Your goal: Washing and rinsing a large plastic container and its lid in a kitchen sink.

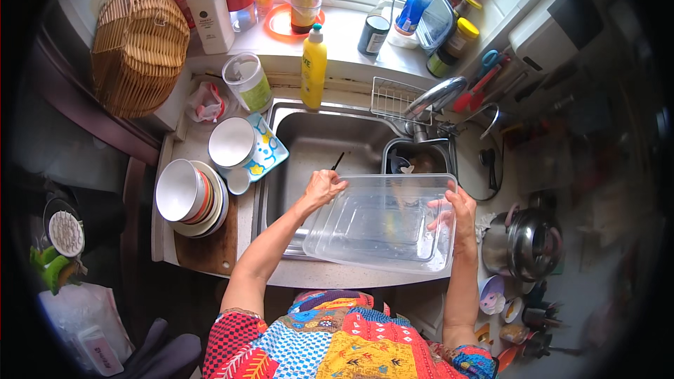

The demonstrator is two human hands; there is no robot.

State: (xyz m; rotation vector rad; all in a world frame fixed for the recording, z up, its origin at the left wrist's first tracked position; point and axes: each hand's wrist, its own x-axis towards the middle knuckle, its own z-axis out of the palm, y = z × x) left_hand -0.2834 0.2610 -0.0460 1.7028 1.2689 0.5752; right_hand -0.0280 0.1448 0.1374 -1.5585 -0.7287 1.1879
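Observation:
A clear plastic container [384, 226] is held by both my hands, tilted over the front edge of the stainless steel sink [316, 142]. My left hand [322, 188] grips its far left corner, fingers curled around the rim. On the opposite side, my right hand [457, 210] holds the right rim, with some fingers showing through the clear wall. Inside the sink, the tip of a thin dark stick-like object [338, 160] shows just beyond my left hand. The small side basin [416, 158] behind the container holds scraps that I cannot make out.
Stacked bowls and plates [181, 189] stand on a wooden cutting board [205, 252] at left, near a white bowl [231, 142] on a blue patterned tray [268, 142]. A yellow detergent bottle [314, 68] stands behind the sink, the faucet [437, 97] at back right. A steel pot [524, 245] sits at right.

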